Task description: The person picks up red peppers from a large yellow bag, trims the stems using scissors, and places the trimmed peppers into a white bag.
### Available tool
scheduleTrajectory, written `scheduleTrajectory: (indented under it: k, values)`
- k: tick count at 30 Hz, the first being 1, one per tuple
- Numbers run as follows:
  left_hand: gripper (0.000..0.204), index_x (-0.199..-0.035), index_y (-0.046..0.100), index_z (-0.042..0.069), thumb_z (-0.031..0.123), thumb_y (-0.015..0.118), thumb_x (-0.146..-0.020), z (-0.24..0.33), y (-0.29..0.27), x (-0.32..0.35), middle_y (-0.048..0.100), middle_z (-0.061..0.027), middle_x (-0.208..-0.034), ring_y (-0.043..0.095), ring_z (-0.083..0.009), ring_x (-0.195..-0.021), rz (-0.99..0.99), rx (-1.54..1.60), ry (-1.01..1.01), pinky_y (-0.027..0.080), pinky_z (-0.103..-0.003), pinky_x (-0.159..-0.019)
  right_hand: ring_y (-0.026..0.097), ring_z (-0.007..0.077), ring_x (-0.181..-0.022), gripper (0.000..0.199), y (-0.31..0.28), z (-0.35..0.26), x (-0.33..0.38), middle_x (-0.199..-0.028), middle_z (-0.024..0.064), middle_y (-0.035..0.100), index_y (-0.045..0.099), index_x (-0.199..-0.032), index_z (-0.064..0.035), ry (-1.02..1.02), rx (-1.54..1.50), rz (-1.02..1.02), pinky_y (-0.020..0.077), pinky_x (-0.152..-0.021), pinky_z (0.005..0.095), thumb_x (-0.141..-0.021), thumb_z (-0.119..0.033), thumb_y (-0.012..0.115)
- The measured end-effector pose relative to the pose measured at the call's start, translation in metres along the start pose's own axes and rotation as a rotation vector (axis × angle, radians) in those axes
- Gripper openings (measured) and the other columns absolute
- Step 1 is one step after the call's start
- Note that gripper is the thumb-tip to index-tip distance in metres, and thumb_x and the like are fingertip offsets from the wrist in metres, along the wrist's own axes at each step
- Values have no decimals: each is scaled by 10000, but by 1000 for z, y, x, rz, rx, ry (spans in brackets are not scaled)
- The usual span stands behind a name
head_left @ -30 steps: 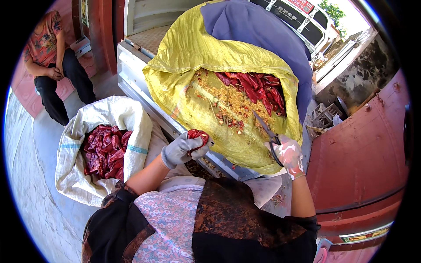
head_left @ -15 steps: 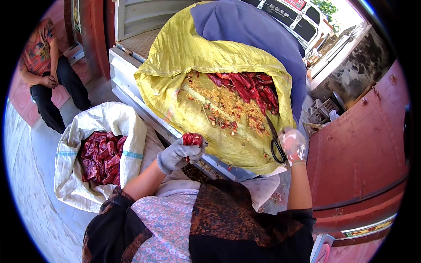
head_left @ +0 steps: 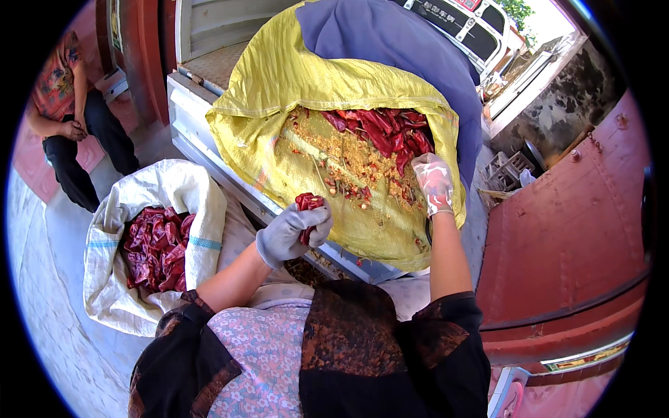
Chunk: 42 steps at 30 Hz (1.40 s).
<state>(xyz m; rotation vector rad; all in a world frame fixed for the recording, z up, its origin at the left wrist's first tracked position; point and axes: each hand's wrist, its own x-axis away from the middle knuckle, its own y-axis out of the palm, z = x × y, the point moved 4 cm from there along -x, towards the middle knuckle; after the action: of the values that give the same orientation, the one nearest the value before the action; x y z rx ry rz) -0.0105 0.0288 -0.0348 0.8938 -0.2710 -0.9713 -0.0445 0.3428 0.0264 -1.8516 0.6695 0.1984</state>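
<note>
My left hand (head_left: pixel 296 233), in a grey glove, is closed around a small bunch of dried red chili peppers (head_left: pixel 306 203), held at the sack's near edge. My right hand (head_left: pixel 433 182), in a pale patterned glove, is bent down at the right edge of a heap of dried red chilies (head_left: pixel 376 130). Its fingertips touch the heap; what lies between them is hidden. The heap lies in the mouth of a large yellow woven sack (head_left: pixel 272 73), beside scattered yellow seeds (head_left: pixel 348 161) and stem bits. A dark bit shows beside my right wrist, mostly covered.
Low on my left stands a white woven sack (head_left: pixel 202 187) holding chilies (head_left: pixel 159 247). The yellow sack rests on a truck bed (head_left: pixel 188 115), with a blue-purple cloth (head_left: pixel 390 35) behind. A seated person (head_left: pixel 77 118) is at far left; a red metal panel (head_left: pixel 557 230) borders the right.
My right hand has moved up and left from beside the black-handled scissors to the chili heap. The scissors' loops are no longer visible. My left hand keeps its chilies, raised slightly.
</note>
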Motion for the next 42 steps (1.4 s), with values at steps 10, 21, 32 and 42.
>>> scheduleTrajectory:
  k: [10, 21, 32, 42]
  values:
    - [215, -825, 507, 65, 249, 617, -840, 0, -4, 1, 513, -30, -655, 481, -116, -535, 44, 14, -60, 391, -238, -503, 631, 206, -867, 377, 16, -32, 5, -974, 140, 651, 533, -1157, -28, 120, 182, -108, 479, -711, 263, -814, -164, 605]
    - [178, -855, 534, 71, 243, 576, -877, 4, -7, 1, 590, -53, -777, 552, -103, -602, 131, -106, -51, 419, -201, -456, 654, 296, -779, 422, 33, -26, 5, -833, 144, 667, 564, -1121, -146, 201, 303, 54, 505, -647, 378, -754, -314, 686]
    - [181, -956, 532, 27, 202, 530, -909, 13, -10, -2, 631, -172, -970, 653, -202, -793, 218, -6, -8, 533, -266, -535, 552, 171, -571, 503, -24, -106, 73, -722, 52, 595, 552, -1179, -134, -65, -248, 230, 469, -565, 304, -700, -9, 640]
    - [191, -1031, 558, 12, 155, 531, -907, 37, 7, -26, 633, -106, -959, 631, -210, -894, 108, -72, 164, 531, -341, -735, 582, 241, -674, 421, -12, -191, 134, -728, 50, 548, 564, -1081, -181, -589, 168, 156, 467, -560, 390, -668, -127, 629]
